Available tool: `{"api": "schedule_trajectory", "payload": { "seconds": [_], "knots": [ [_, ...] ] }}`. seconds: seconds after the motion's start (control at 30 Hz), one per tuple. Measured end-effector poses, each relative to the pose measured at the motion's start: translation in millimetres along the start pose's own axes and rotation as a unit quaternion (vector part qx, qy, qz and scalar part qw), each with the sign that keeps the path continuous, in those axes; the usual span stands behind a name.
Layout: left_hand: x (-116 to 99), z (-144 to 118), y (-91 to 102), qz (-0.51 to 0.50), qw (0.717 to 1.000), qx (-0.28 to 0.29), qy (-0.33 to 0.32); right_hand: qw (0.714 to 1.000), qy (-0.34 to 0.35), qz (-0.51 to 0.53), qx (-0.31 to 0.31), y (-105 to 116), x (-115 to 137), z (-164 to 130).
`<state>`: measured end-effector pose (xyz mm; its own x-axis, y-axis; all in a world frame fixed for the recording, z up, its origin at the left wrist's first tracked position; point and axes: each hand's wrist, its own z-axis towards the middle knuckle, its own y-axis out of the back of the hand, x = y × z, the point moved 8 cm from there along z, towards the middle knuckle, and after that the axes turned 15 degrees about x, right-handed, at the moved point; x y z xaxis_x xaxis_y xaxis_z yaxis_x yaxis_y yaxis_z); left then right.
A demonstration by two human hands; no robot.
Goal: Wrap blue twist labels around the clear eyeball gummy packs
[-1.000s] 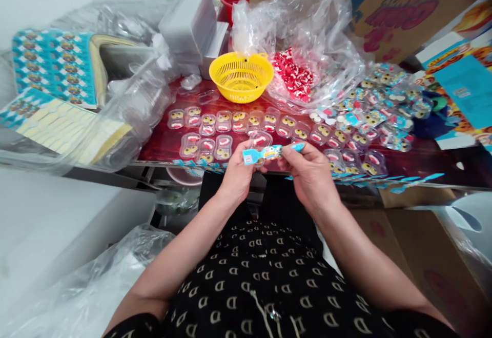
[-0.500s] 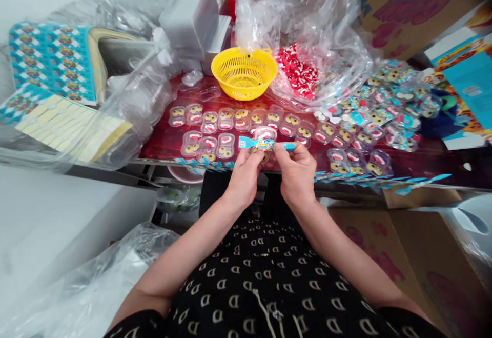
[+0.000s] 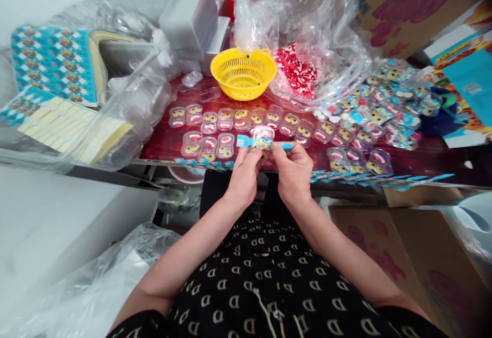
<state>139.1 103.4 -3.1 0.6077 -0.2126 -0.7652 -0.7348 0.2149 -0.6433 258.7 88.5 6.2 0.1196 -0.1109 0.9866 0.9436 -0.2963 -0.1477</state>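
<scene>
**Both hands pinch a printed strip over a filled case**

The left hand and right hand are each closed to a fingertip pinch on opposite ends of a blue printed label strip, holding it stretched and level, seemingly so it lies flat across the clear plastic case just beyond the fingertips. Whether the strip already touches the case is hard to tell. Rows of filled clear cases lie just ahead of the hands on the red table, within easy reach. Farther ahead stands a yellow basket; beyond the right hand sits an open plastic bag of red-and-white pieces.
</scene>
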Motion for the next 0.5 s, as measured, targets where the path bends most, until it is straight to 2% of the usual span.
{"api": "schedule_trajectory", "payload": {
  "seconds": [0.17,0.27,0.37,0.5],
  "knots": [
    [-2,2,4.7,0.048,0.999,-0.021,-0.012,1.0,0.0,0.016,0.006,-4,0,-2],
    [-5,2,8.1,0.052,0.998,-0.035,-0.01,0.999,0.003,0.014,0.035,-7,4,-5],
    [-11,2,7.1,0.064,0.997,-0.033,-0.013,0.994,0.053,-0.062,0.075,-6,21,-7],
    [-15,2,2.3,0.072,0.997,-0.024,-0.012,0.98,0.113,-0.15,0.072,3,38,-7]
  ]
}}
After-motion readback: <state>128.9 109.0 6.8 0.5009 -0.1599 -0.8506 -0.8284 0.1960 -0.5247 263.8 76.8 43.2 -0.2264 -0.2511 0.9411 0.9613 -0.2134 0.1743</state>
